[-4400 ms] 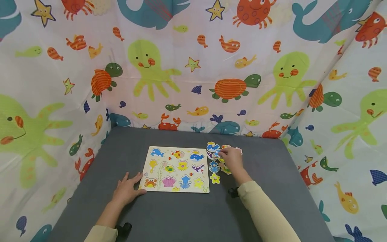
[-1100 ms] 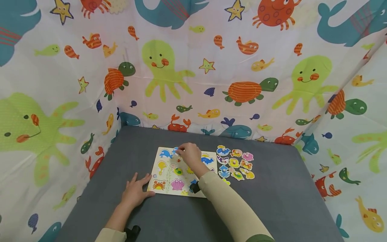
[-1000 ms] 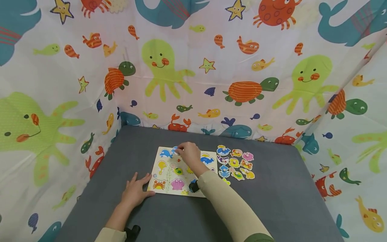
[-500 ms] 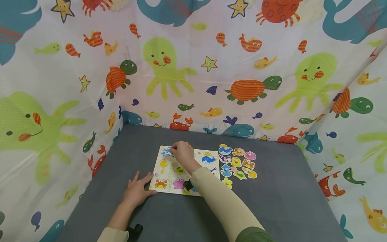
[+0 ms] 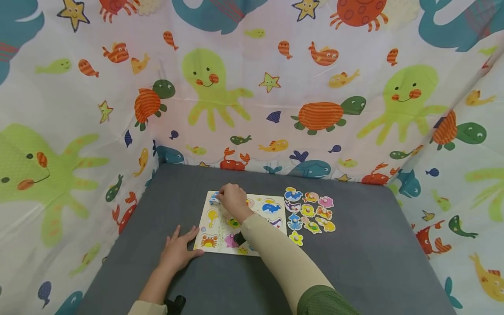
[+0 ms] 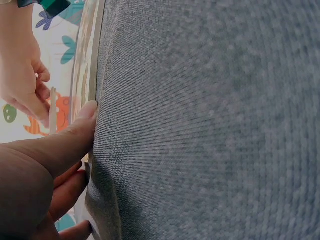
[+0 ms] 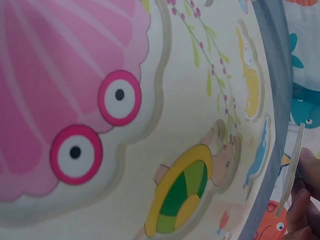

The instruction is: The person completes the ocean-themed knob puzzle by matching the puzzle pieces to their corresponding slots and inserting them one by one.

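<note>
My right hand point(image 5: 233, 201) pinches a blue sea-animal puzzle piece point(image 5: 214, 197) over the upper left corner of the wooden puzzle board point(image 5: 257, 208). In the right wrist view the thin puzzle piece point(image 7: 289, 175) stands edge-on between thumb and fingers, apart from the board, near the blue recess point(image 7: 257, 157). My left hand point(image 5: 178, 249) rests at the board's lower left corner, fingers spread along the left side. Its thumb point(image 6: 82, 130) presses against the board's front edge in the left wrist view. The held piece's face is mostly hidden by the fingers.
Several loose knobbed pieces lie right of the board, among them a yellow star point(image 5: 296, 238), a blue squid point(image 5: 294, 222) and a pink shell point(image 5: 326, 201). A grey cloth point(image 5: 354, 262) covers the table. A sea-animal curtain point(image 5: 252, 109) hangs behind and at both sides.
My right hand has carried the blue puzzle piece from the loose pieces leftward across the board to its upper left corner. My left hand stays at the lower left corner.
</note>
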Demonstrator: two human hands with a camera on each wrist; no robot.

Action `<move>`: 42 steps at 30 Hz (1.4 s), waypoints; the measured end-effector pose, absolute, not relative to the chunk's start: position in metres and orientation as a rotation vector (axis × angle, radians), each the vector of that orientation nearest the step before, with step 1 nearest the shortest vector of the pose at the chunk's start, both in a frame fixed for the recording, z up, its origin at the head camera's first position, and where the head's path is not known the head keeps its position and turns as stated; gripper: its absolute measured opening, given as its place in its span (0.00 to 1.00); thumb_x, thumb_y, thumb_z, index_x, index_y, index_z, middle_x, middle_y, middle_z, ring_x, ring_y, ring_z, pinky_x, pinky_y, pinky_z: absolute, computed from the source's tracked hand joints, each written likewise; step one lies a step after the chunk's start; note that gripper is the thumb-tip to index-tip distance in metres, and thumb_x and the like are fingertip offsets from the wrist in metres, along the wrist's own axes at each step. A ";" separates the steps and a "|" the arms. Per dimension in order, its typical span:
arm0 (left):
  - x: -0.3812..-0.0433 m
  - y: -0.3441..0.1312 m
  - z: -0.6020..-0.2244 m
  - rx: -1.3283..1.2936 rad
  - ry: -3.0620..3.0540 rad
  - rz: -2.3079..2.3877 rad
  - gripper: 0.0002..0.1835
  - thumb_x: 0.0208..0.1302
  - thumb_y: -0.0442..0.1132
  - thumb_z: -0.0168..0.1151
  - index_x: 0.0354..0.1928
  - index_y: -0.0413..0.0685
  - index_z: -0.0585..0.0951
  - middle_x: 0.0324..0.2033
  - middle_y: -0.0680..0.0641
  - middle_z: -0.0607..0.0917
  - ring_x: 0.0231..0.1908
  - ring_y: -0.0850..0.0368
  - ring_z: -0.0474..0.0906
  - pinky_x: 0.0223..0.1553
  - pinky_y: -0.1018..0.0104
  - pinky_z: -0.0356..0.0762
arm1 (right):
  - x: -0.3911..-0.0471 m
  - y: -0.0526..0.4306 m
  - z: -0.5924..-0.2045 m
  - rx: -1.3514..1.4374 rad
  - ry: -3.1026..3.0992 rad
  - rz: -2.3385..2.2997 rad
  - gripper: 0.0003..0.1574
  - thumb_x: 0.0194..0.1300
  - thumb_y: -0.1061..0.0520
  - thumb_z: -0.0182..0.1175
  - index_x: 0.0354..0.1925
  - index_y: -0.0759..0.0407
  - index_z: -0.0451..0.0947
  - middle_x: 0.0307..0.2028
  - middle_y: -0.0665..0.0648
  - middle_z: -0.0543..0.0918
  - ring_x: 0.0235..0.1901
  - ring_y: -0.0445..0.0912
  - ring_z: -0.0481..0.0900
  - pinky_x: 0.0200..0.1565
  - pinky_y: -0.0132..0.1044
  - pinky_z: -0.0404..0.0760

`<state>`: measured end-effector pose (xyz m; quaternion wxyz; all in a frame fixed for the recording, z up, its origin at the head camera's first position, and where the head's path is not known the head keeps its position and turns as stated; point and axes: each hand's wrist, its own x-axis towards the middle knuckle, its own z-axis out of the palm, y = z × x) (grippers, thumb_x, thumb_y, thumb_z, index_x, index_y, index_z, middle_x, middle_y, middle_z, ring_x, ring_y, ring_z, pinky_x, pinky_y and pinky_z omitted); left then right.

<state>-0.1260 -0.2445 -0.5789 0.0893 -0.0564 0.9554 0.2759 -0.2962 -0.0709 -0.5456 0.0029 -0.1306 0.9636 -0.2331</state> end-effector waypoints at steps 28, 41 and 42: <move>-0.126 -0.246 -0.582 -0.223 2.813 0.841 0.48 0.50 0.58 0.77 0.74 0.62 0.68 0.76 0.43 0.62 0.76 0.26 0.43 0.64 0.17 0.51 | -0.307 -0.084 -0.572 -0.405 2.974 -0.676 0.10 0.66 0.45 0.69 0.37 0.48 0.89 0.35 0.45 0.88 0.33 0.42 0.80 0.40 0.39 0.82; -0.127 -0.247 -0.584 -0.204 2.815 0.861 0.48 0.51 0.58 0.76 0.75 0.61 0.68 0.76 0.46 0.64 0.78 0.30 0.42 0.66 0.19 0.48 | -0.312 -0.082 -0.577 -0.477 2.906 -0.705 0.10 0.69 0.47 0.66 0.42 0.49 0.85 0.37 0.47 0.84 0.35 0.43 0.78 0.43 0.39 0.82; -0.127 -0.247 -0.585 -0.209 2.812 0.858 0.48 0.51 0.58 0.76 0.75 0.61 0.68 0.76 0.46 0.64 0.78 0.30 0.42 0.66 0.19 0.48 | -0.312 -0.082 -0.577 -0.481 2.893 -0.715 0.09 0.69 0.47 0.66 0.42 0.50 0.85 0.37 0.47 0.83 0.35 0.43 0.77 0.43 0.39 0.81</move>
